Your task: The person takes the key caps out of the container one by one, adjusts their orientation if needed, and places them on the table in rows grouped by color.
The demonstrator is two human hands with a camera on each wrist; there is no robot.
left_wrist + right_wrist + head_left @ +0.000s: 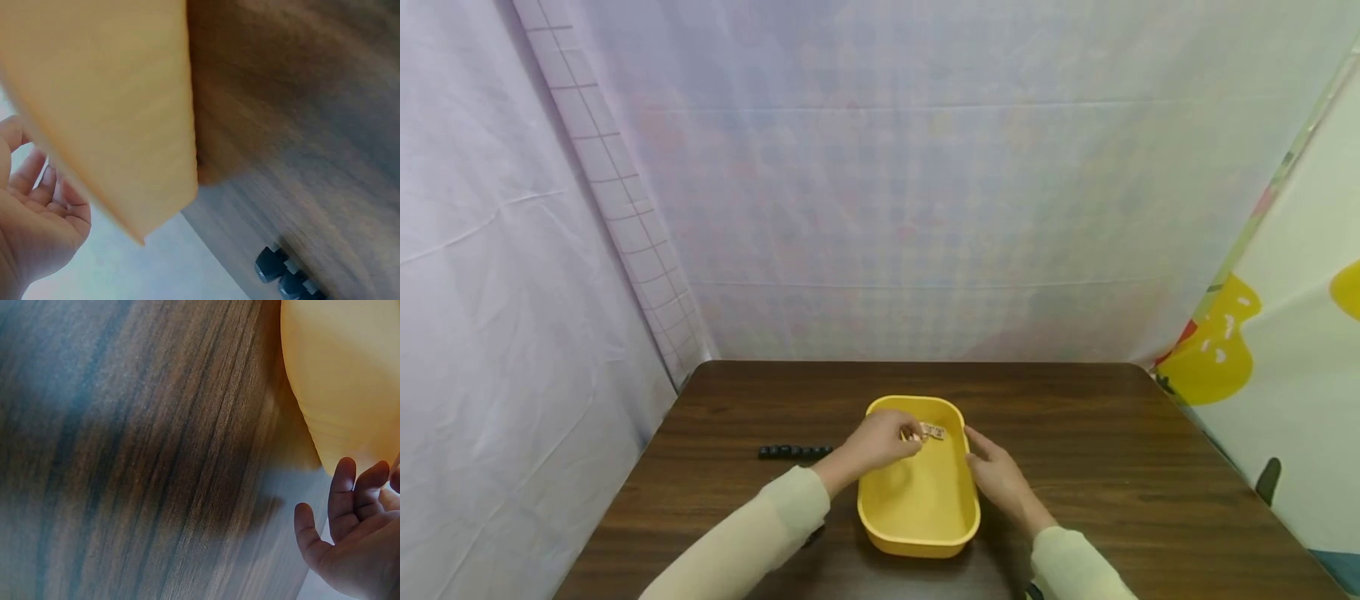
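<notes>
A yellow plastic basin (925, 500) stands on the brown table. At its far end lie small pale pieces (935, 431) with dark markings, too small to make out. My left hand (883, 437) reaches over the left rim into the basin. Its fingers are curled and seem to pinch a small pale piece beside the others; in the left wrist view this hand (44, 219) shows past the rim, the piece hidden. On the right side my right hand (1000, 479) holds the basin's rim by thumb and forefinger; other fingers (342, 500) stay loosely bent near the outer wall.
A row of black, block-like pieces (793, 452) lies left of the basin, partly behind the left forearm. A small dark object (814, 535) shows beneath the left sleeve. Wood-grain tabletop (1097, 450) extends to the right. Light curtains (925, 208) hang behind the table and on both sides.
</notes>
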